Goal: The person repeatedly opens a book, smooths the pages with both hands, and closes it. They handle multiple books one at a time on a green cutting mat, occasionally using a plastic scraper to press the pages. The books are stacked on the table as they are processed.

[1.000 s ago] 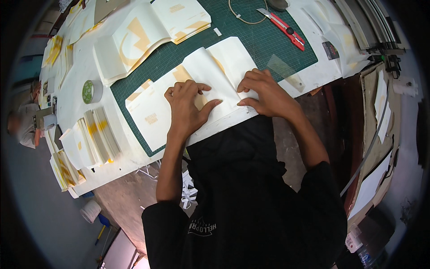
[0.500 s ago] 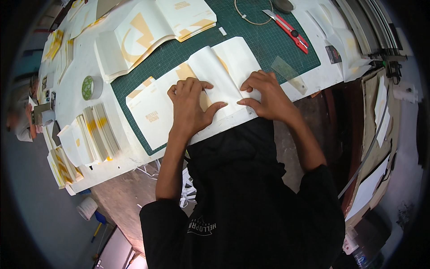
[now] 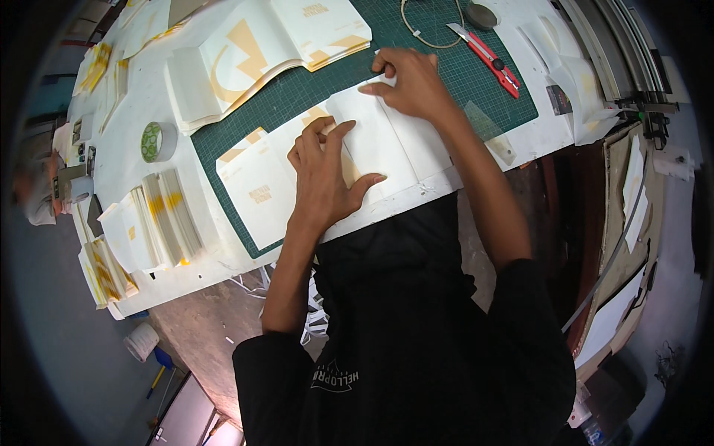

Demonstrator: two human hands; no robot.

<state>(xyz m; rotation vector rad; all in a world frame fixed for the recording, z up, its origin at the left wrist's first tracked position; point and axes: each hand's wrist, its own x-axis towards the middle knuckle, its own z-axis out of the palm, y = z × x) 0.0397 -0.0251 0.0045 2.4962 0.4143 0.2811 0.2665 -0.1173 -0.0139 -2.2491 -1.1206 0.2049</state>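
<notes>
Head view shows the work from above, with the person's black shirt (image 3: 416,349) at the near edge and both forearms reaching away over the table. Nearest to the body, the white table edge (image 3: 223,271) is seen, and on it the green cutting mat (image 3: 327,82) is laid. On the near part of the mat an open paper cover (image 3: 260,186), white with yellow shapes, is spread flat. The left hand (image 3: 323,175) is pressed on its middle with fingers spread and flat; nothing is gripped by it. Farther, the right hand (image 3: 409,82) is placed on the far edge of the white folded sheet (image 3: 387,141); the fingertips seem to pinch or push that edge, but a closed grip cannot be told for sure.

The step in hand is judged to be the folding or creasing of the sheet along its far edge. For the next move, firm pressure from the left hand is needed so that the paper is not shifted while the edge is run down.

Open room is found on the bare mat to the right of the sheet. At the far right a red cutter knife (image 3: 487,59) is lying, well apart from the hand. At the left, a tape roll (image 3: 158,141) and stacked covers (image 3: 160,219) are crowded near the table edge, and another open cover (image 3: 260,44) is lying far left.
</notes>
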